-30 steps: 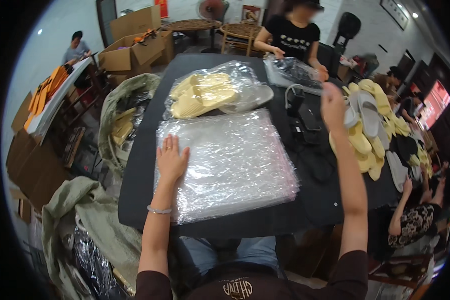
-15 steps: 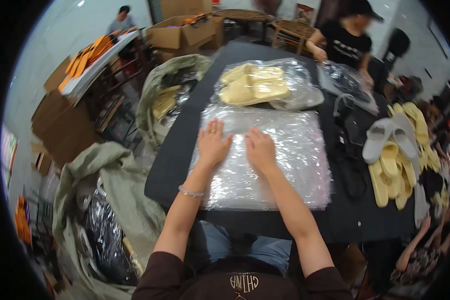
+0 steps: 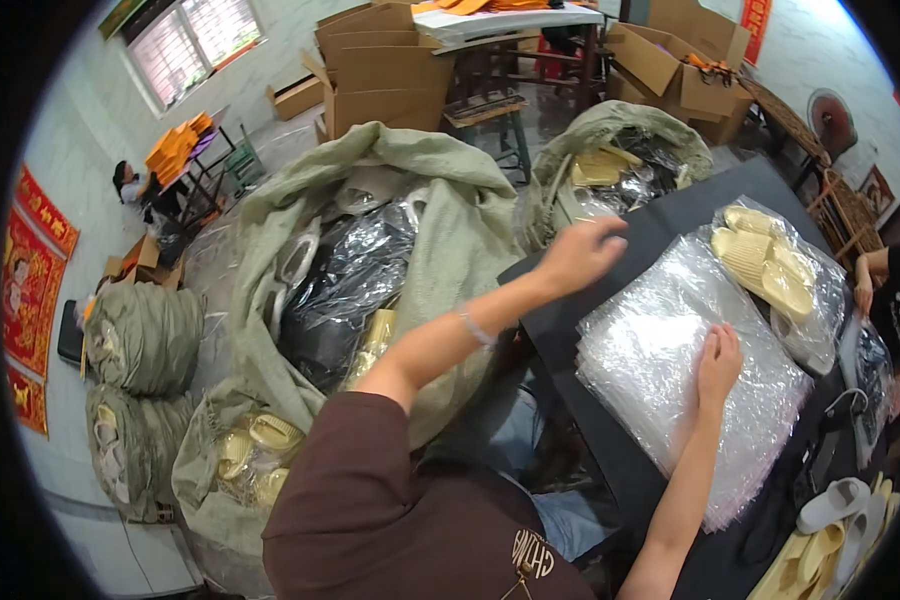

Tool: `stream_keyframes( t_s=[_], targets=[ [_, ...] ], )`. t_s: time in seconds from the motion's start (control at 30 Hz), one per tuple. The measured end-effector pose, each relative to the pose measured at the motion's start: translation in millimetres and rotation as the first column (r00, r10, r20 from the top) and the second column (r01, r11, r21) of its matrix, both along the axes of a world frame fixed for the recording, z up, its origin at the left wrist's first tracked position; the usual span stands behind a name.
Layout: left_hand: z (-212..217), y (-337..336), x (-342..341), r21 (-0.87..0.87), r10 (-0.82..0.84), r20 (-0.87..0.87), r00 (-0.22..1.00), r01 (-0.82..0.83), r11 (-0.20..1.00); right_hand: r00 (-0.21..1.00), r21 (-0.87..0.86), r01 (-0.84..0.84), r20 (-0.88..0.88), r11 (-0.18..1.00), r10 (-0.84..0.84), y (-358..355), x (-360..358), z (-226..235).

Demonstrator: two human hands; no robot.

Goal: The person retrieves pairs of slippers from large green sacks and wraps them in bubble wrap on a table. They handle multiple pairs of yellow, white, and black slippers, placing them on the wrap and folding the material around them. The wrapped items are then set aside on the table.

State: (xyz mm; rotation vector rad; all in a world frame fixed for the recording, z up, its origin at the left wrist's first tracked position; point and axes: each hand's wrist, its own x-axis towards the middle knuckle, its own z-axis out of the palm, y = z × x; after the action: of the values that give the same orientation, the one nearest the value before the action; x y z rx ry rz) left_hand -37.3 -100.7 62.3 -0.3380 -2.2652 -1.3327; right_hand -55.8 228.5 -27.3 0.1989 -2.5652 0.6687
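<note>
A stack of clear plastic bags point(image 3: 660, 370) lies on the black table point(image 3: 670, 215). My right hand point(image 3: 718, 365) rests on top of the stack, fingers stretched out and holding nothing. Off the stack, over the table's left edge, hovers my left hand point(image 3: 582, 255); it is empty, with the fingers loosely extended. Just beyond the stack, yellow slippers point(image 3: 760, 260) lie in clear bags. Close behind my left hand stands an open green woven sack point(image 3: 695, 150) with bagged slippers inside.
A larger green sack point(image 3: 460, 230) of bagged black and yellow slippers stands left of the table. Loose grey and yellow slippers point(image 3: 820, 540) lie at the table's right. A co-worker point(image 3: 895, 310) handles bags at the far right. Cardboard boxes point(image 3: 385, 80) stand behind.
The view has swung to the left. My left hand has lifted off the bag stack and moved left past the table edge. My right hand stays on the stack.
</note>
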Motion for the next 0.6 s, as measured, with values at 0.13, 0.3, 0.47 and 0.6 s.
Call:
stream_keyframes(
  t_s=[0.13, 0.3, 0.47, 0.6],
  targets=[
    [-35.9, -141.2, 24.1, 0.225, 0.697, -0.299, 0.652, -0.661, 0.716, 1.0, -0.005, 0.026, 0.016, 1.0, -0.026, 1.0, 0.1, 4.7],
    [-121.2, -295.2, 39.6, 0.199, 0.776, 0.516, 0.362, -0.932, 0.303, 0.999, -0.012, 0.048, 0.018, 0.999, -0.048, -4.6, 0.8, 4.5],
    [-165.9, -320.5, 0.6, -0.005, 0.703, 0.658, 0.269, -0.932, 0.362, 1.0, -0.049, 0.021, 0.008, 0.999, -0.02, -8.7, 0.6, 5.5],
    [-165.1, -315.6, 0.1, -0.306, 0.902, 0.362, 0.233, -0.885, 0.352, 1.0, -0.072, 0.022, 0.019, 0.997, -0.021, -7.5, 2.7, 7.1]
  ],
)
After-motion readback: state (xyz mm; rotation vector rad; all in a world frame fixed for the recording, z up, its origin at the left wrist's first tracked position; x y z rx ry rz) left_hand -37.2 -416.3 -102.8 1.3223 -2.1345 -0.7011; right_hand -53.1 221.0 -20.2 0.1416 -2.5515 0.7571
